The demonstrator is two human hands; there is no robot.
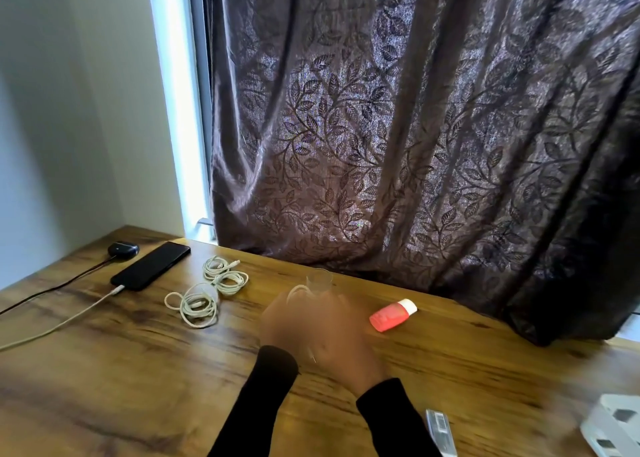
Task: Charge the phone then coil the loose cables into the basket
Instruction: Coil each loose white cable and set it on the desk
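Both hands meet at table centre, motion-blurred: left hand (291, 321) and right hand (341, 338) appear closed on a thin white cable (298, 291), though finger detail cannot be resolved. The white basket (614, 425), cut off by the frame, lies right, nearer the right hand. Two coiled cables (211, 288) lie left; beyond them, the phone (150, 266) is plugged in

No readable text, brand, number or sign is found anywhere. A label-like patch is seen on the flat grey item (440, 430) at the lower right, too blurred to be read.
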